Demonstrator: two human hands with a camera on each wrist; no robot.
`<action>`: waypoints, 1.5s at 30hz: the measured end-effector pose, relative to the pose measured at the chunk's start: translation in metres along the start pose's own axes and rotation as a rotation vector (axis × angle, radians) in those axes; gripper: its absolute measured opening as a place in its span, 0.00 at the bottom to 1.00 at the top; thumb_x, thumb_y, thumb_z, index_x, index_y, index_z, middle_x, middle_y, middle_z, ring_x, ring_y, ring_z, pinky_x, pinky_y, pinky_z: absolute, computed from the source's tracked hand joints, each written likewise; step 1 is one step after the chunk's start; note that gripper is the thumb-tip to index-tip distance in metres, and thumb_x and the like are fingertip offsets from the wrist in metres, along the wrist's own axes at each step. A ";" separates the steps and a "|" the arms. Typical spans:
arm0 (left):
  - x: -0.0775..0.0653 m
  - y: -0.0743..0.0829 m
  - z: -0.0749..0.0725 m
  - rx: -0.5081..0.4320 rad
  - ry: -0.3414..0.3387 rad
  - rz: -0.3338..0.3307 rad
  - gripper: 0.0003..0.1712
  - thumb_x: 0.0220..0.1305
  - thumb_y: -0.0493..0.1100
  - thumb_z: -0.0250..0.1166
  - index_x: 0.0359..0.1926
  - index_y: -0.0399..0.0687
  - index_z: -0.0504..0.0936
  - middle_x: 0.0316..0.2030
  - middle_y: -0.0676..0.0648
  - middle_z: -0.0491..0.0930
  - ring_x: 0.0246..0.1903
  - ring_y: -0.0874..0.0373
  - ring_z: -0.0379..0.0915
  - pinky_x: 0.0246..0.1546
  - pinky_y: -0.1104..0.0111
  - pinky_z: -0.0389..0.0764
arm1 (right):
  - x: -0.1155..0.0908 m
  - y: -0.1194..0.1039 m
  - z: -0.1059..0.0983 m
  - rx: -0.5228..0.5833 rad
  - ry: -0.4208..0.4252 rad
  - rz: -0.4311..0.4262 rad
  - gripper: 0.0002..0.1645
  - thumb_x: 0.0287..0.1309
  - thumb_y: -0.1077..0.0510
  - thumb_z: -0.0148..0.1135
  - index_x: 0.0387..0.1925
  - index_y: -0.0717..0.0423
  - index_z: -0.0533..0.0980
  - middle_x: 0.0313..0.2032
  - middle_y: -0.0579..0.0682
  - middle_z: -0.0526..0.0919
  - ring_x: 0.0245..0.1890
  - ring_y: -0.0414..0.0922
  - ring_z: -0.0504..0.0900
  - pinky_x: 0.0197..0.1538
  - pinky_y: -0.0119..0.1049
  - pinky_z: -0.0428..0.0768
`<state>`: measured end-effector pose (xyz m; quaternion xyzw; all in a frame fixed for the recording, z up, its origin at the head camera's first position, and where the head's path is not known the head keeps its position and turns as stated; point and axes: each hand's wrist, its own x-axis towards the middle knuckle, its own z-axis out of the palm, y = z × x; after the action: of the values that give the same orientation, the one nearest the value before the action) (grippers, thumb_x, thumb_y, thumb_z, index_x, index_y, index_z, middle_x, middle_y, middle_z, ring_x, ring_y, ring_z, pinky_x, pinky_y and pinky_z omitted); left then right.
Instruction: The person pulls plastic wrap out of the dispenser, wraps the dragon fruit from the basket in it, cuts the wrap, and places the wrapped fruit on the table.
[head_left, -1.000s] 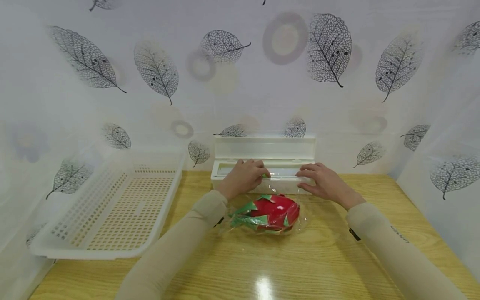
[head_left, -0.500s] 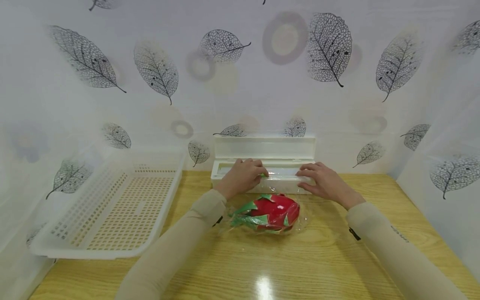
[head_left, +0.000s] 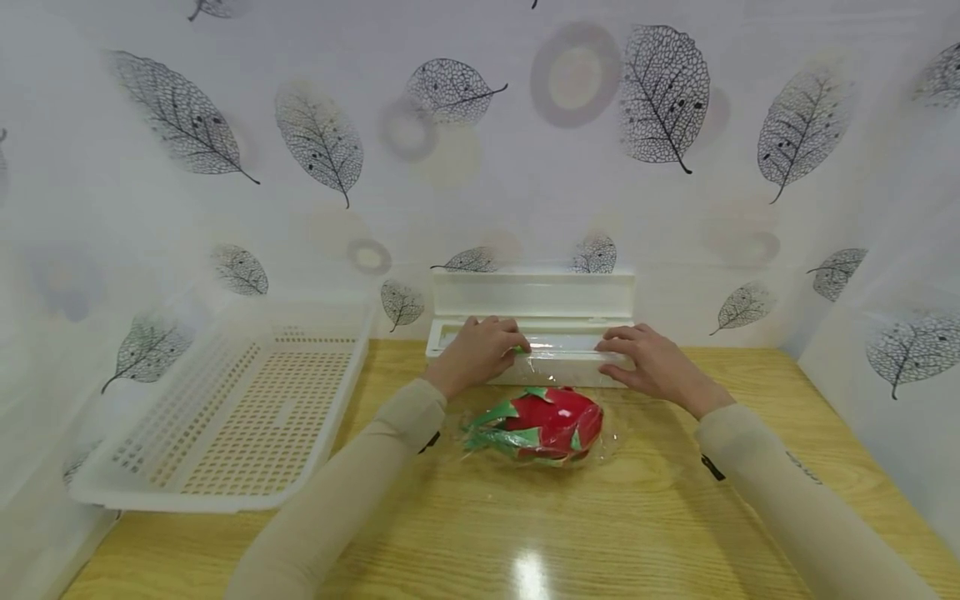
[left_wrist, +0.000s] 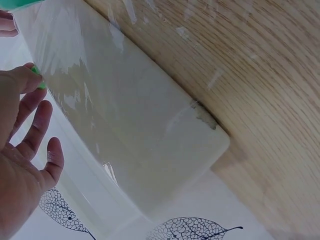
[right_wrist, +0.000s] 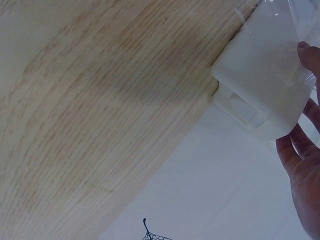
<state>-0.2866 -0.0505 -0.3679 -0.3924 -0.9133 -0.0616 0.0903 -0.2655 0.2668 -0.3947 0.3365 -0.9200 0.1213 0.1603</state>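
A long white cling film dispenser [head_left: 558, 372] stands at the back of the table with its lid [head_left: 532, 296] raised. My left hand [head_left: 474, 354] pinches a small green slide cutter [left_wrist: 39, 80] at the dispenser's front edge; its other fingers are spread. At the right end, my right hand [head_left: 651, 368] grips the dispenser, thumb on the front face and fingers over the top. Clear cling film [left_wrist: 75, 55] drapes over the dispenser's front. Before it lies a red dragon fruit [head_left: 558, 421] with green scales, covered in clear film.
A white perforated plastic basket [head_left: 352, 400] stands on the left side of the wooden table [head_left: 450, 533]. Behind the dispenser rises a pale curtain [head_left: 510, 192] printed with dark leaves.
My left hand has slid a little to the left along the dispenser's edge with the green slide cutter. The right hand stays where it was, and the head view has shifted slightly.
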 end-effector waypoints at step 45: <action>-0.006 -0.005 0.001 -0.028 0.034 -0.018 0.14 0.70 0.39 0.63 0.50 0.60 0.88 0.49 0.52 0.85 0.49 0.51 0.81 0.48 0.52 0.81 | 0.001 0.002 0.001 -0.002 -0.004 0.003 0.19 0.58 0.53 0.74 0.49 0.56 0.85 0.52 0.60 0.86 0.49 0.58 0.82 0.52 0.56 0.83</action>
<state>-0.2862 -0.0584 -0.3703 -0.3843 -0.9142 -0.0816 0.0997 -0.2672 0.2675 -0.3952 0.3353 -0.9209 0.1198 0.1585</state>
